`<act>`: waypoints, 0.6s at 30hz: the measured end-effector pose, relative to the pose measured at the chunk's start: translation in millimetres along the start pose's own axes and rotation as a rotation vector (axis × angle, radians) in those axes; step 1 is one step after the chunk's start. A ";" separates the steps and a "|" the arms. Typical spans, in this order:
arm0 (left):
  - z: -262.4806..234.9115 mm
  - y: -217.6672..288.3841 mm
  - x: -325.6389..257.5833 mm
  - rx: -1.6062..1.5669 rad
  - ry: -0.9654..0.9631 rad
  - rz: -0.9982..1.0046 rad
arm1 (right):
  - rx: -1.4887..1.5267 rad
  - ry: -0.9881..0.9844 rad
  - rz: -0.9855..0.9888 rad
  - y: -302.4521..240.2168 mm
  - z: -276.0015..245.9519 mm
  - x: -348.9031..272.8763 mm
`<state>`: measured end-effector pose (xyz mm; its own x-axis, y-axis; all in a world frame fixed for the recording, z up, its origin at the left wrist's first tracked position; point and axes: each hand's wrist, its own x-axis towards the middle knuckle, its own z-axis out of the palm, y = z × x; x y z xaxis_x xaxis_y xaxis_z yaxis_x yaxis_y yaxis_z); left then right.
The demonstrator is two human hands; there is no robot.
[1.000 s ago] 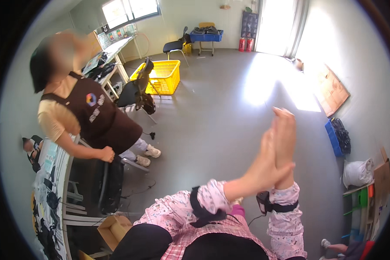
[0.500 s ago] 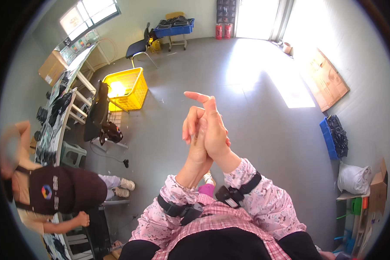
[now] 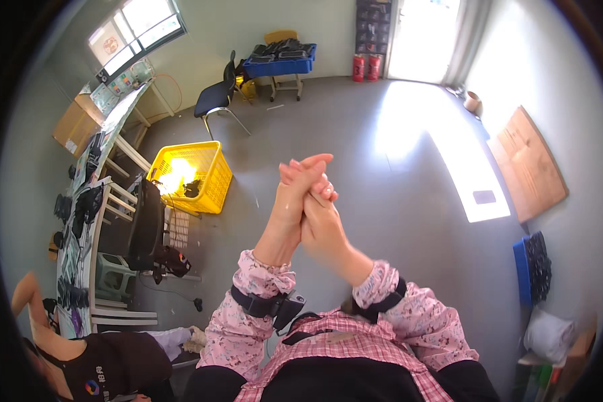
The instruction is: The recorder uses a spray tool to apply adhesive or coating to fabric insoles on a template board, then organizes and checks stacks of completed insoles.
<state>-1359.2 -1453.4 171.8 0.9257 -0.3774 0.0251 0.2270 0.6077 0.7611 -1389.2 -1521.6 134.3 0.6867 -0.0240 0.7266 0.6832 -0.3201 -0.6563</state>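
My left hand [image 3: 297, 189] and my right hand [image 3: 323, 221] are clasped together in front of me at chest height. Their fingers wrap round each other, so parts of both palms are hidden. Fingertips show at the top and on the right side of the clasp. No object is visible between the hands. Both forearms wear pink floral sleeves, with a black strap holding a small dark device on the left arm [image 3: 288, 309] and another strap on the right [image 3: 385, 299].
At left, a person in a dark apron [image 3: 107, 365] sits by a long cluttered workbench [image 3: 80, 268]. A yellow basket [image 3: 214, 184], a black chair [image 3: 214, 98] and a blue tray [image 3: 281, 65] stand ahead. Cardboard [image 3: 528, 164] and a blue bin [image 3: 522, 271] are at right.
My hands have turned against each other; the finger that pointed left is now folded in with the rest. The view has tilted up, and the person at left appears lower with an arm raised.
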 end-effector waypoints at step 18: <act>-60.0 61.4 356.4 2.102 0.232 0.888 | 1.054 -0.231 0.875 273.5 17.7 312.7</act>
<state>-997.2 -1508.6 188.6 0.6248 -0.3658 0.6898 -0.5000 -0.8660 -0.0064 -983.1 -1599.9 178.4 0.9386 0.3444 0.0222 -0.1932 0.5777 -0.7931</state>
